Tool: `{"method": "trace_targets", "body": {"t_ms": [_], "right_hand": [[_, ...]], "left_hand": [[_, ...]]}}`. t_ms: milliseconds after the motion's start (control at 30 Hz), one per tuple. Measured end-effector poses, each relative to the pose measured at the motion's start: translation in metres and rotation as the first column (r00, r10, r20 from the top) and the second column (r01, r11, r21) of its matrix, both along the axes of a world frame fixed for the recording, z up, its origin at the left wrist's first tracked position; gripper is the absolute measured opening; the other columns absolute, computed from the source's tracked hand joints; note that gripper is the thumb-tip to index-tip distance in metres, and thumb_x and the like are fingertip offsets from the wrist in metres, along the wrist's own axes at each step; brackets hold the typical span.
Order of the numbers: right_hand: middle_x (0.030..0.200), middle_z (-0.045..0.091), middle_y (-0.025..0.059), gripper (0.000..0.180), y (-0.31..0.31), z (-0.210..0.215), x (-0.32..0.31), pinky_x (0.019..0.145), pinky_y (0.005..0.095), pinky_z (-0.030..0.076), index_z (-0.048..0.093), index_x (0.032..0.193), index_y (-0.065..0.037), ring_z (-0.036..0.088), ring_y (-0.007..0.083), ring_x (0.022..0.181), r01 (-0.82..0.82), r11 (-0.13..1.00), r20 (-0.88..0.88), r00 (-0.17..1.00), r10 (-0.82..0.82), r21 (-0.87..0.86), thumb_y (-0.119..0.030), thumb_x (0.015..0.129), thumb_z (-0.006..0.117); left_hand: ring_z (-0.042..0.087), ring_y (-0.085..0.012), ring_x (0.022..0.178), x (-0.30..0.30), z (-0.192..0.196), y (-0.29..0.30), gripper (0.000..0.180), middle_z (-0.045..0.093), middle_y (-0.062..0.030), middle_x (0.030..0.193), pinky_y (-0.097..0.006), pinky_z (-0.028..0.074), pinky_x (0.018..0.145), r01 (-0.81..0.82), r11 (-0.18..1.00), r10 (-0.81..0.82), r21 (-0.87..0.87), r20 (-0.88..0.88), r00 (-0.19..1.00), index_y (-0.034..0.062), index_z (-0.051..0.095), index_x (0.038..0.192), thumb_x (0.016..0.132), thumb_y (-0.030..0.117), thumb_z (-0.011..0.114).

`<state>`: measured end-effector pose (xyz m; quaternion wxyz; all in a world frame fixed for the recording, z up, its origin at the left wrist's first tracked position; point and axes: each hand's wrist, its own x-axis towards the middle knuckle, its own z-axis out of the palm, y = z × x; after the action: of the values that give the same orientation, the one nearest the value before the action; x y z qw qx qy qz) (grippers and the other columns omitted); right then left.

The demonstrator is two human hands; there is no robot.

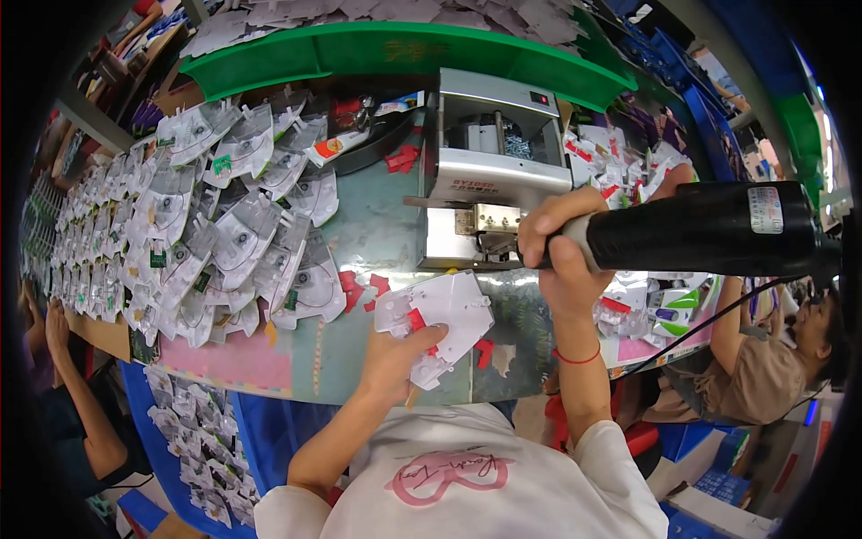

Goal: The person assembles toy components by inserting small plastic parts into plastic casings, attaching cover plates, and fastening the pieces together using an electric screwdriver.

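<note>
Left hand: the left hand [395, 352] grips one white plastic panel [437, 322] at its lower left corner, fingers closed on the edge, pressing it onto the table [359, 234] just in front of the person.
White panel: one piece, flat, irregular in outline, with one small red part [417, 320] set in it near the thumb.
Right hand: the right hand [554, 241] is wrapped tight round one black electric screwdriver [700, 229], which lies nearly level and points left; a red string circles that wrist.
Screwdriver tip: it meets the front of one grey metal screw feeder [492, 160] standing just behind the panel; the tip itself is hidden by the fingers.
Cable: one black cable [709, 325] hangs from the tool's rear end.
Loose red parts: several lie on the table beside the panel; the exact count cannot be told.
White housings: a heap [215, 225] of many, too many to count, fills the table's left side.
Green tray: one long green tray [404, 52] runs behind the feeder.
Other people: one person's arm [81, 404] at the left edge, one seated person [763, 368] at the right.
</note>
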<state>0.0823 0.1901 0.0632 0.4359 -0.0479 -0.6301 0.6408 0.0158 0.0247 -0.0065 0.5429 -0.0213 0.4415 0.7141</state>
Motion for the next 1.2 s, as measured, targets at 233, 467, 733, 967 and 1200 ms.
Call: {"method": "trace_targets", "body": {"t_ms": [233, 467, 733, 967, 1200], "right_hand": [[0.071, 0.055, 0.0076, 0.015, 0.006, -0.029, -0.008, 0.052, 0.0224, 0.044, 0.050, 0.081, 0.003, 0.053, 0.0110, 0.055, 0.014, 0.991, 0.040, 0.999, -0.019, 0.134, 0.001, 0.072, 0.061], [0.067, 0.053, 0.0089, 0.014, -0.009, -0.024, 0.000, 0.049, 0.0227, 0.042, 0.047, 0.081, 0.002, 0.052, 0.0131, 0.052, -0.040, 0.999, 0.059, 0.997, 0.042, -0.023, 0.002, 0.072, 0.059], [0.053, 0.048, 0.0042, 0.027, -0.029, -0.017, 0.009, 0.040, 0.0232, 0.036, 0.047, 0.071, -0.003, 0.044, 0.0114, 0.042, -0.282, 0.955, 0.005, 0.959, 0.284, -0.087, -0.022, 0.075, 0.066], [0.063, 0.055, 0.0071, 0.015, -0.017, -0.016, 0.017, 0.052, 0.0279, 0.042, 0.053, 0.072, -0.001, 0.054, 0.0191, 0.055, -0.529, 0.848, 0.074, 0.845, 0.529, -0.024, -0.003, 0.067, 0.067], [0.063, 0.057, 0.0085, 0.015, -0.010, -0.003, 0.017, 0.051, 0.0289, 0.043, 0.055, 0.071, -0.004, 0.056, 0.0204, 0.054, -0.624, 0.781, 0.096, 0.777, 0.622, -0.009, -0.007, 0.066, 0.069]], "left_hand": [[0.061, -0.0176, 0.077, -0.005, -0.002, -0.004, 0.039, 0.059, -0.0109, 0.092, -0.029, 0.051, 0.065, -0.033, 0.999, 0.033, -0.011, -0.011, 0.999, -0.0022, 0.049, 0.104, 0.068, -0.007, 0.060], [0.060, -0.0208, 0.085, -0.008, 0.001, -0.004, 0.045, 0.058, -0.0129, 0.096, -0.031, 0.050, 0.072, 0.010, 0.999, -0.013, -0.053, -0.051, 0.999, -0.0025, 0.047, 0.109, 0.066, -0.007, 0.060], [0.060, -0.0164, 0.076, -0.005, 0.012, 0.000, 0.033, 0.060, -0.0105, 0.089, -0.028, 0.050, 0.066, 0.023, 1.000, -0.024, -0.010, -0.082, 0.996, -0.0026, 0.052, 0.101, 0.069, -0.005, 0.060], [0.060, -0.0165, 0.077, -0.006, 0.020, -0.001, 0.034, 0.060, -0.0104, 0.089, -0.028, 0.049, 0.066, 0.111, 0.994, -0.111, 0.008, -0.013, 0.994, -0.0021, 0.053, 0.100, 0.067, -0.005, 0.061], [0.060, -0.0158, 0.078, -0.015, 0.021, 0.000, 0.038, 0.061, -0.0091, 0.091, -0.029, 0.049, 0.068, 0.226, 0.973, -0.226, 0.038, -0.010, 0.974, -0.0018, 0.052, 0.102, 0.065, -0.005, 0.064]]}}
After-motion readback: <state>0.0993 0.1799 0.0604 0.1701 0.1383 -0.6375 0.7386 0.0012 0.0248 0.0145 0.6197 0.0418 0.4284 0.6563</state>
